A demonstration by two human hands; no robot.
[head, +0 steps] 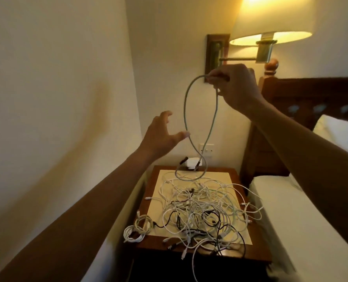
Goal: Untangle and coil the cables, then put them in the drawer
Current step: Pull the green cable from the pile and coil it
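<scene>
Held cable and tangle, head view. The grey-green cable (184, 110) hangs in a long loop above the far edge of the nightstand (257, 250). Its two strands cross low down, and a smaller loop below the crossing reaches the tangle of cables (205, 210). Your right hand (235, 86) pinches the top of this loop, fingers curled round the cable, raised in front of the wall lamp (270, 23). Your left hand (160, 135) is lower and to the left of the loop, fingers spread and relaxed. Its thumb tip lies just beside the left strand; you cannot tell whether it touches.

The tangle, mostly white cables with a few black ones, covers the cream mat (226, 177) on the nightstand top, and some strands spill over the near edge. Two coiled cables (137, 228) lie apart from it at the near left corner, partly on the wood. A white adapter (190, 164) stands at the far edge, below the wall socket (207, 150). The bed (291, 210) adjoins the nightstand on the right, with its dark wooden headboard (311, 92) against the far wall.
</scene>
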